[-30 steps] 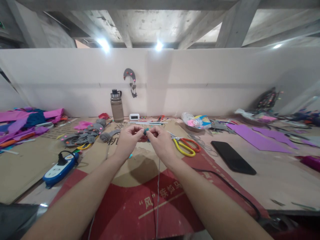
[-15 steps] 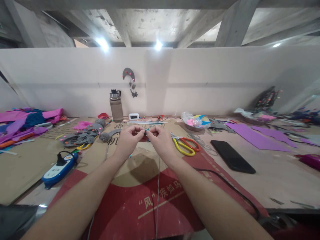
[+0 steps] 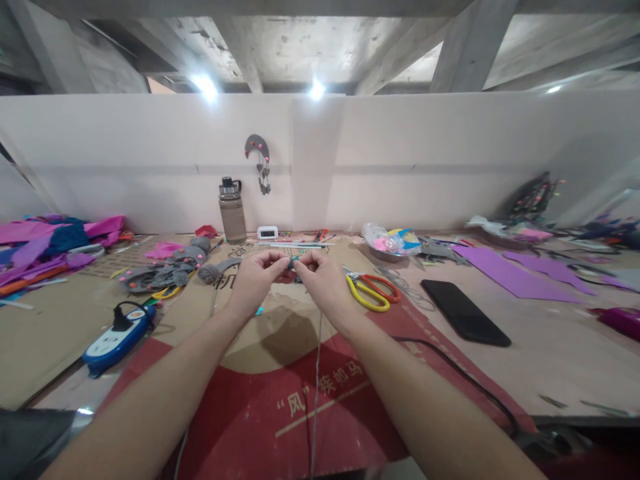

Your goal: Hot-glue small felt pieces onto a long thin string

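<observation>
My left hand [image 3: 256, 279] and my right hand [image 3: 324, 283] meet above the cardboard-covered bench [image 3: 280, 333]. Both pinch a small teal piece [image 3: 293, 263] held between their fingertips. A thin grey thread [image 3: 317, 373] hangs from under my right hand toward me. What the teal piece is stays too small to make out.
Yellow and orange scissors [image 3: 373, 292] and a black phone [image 3: 465, 312] lie to the right. A blue power strip [image 3: 120, 331] sits left, with grey felt pieces [image 3: 165, 272] behind it. A water bottle [image 3: 233, 212] and a small clock [image 3: 268, 232] stand by the wall. Purple sheets [image 3: 510, 272] lie far right.
Both hands have stayed together on the teal piece, with only slight finger movement; less of the teal piece shows now.
</observation>
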`<state>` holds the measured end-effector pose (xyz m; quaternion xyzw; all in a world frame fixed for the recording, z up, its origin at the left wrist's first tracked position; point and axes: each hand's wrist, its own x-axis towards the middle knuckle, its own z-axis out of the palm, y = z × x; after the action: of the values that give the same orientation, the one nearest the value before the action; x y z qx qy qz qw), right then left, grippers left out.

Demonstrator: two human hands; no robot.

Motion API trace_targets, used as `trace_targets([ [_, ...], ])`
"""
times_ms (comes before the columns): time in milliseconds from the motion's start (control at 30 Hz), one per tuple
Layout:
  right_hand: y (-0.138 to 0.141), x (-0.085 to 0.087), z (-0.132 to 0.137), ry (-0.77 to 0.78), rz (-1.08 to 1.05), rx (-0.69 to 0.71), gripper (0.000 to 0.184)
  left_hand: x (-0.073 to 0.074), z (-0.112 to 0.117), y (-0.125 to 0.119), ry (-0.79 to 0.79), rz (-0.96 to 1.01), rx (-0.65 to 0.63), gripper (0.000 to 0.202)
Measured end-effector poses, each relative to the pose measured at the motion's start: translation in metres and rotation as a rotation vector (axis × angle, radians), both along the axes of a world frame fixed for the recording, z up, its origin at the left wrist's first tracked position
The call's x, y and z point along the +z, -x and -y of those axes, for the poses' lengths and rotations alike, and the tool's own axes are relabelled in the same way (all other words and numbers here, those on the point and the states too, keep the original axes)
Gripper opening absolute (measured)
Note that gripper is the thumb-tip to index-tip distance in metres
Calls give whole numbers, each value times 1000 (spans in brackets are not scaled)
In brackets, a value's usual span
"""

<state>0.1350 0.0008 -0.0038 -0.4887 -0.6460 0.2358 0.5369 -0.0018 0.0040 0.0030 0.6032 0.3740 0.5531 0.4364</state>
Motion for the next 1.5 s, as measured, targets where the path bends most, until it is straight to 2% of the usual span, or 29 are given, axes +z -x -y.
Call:
trace_targets([
  [233,1,2,3,21,38,2,20,-1,0,0,-70,-100,91,26],
  [467,2,-2,1,-43,-25,-6,19,1,1,2,-102,-193,135,20],
  [600,1,-3,1,-95,-63,-9,27,1,1,2,-118,-221,138,17],
  [767,0,0,2,-53,12,32,18,2,1,3,-154,-250,124,13],
  [1000,0,-2,1,-35,22,52,17,4,2,3,-144,-268,113,11],
  [1100,0,-3,0,-34,12,70,18,4,0,4,-104,-236,79,14],
  [1333,-2,-2,-2,52,-110,120,20,3,-7,10,81,-56,-122,28],
  [1500,-2,1,-2,91,-158,139,15,6,-5,12,150,43,-162,34],
])
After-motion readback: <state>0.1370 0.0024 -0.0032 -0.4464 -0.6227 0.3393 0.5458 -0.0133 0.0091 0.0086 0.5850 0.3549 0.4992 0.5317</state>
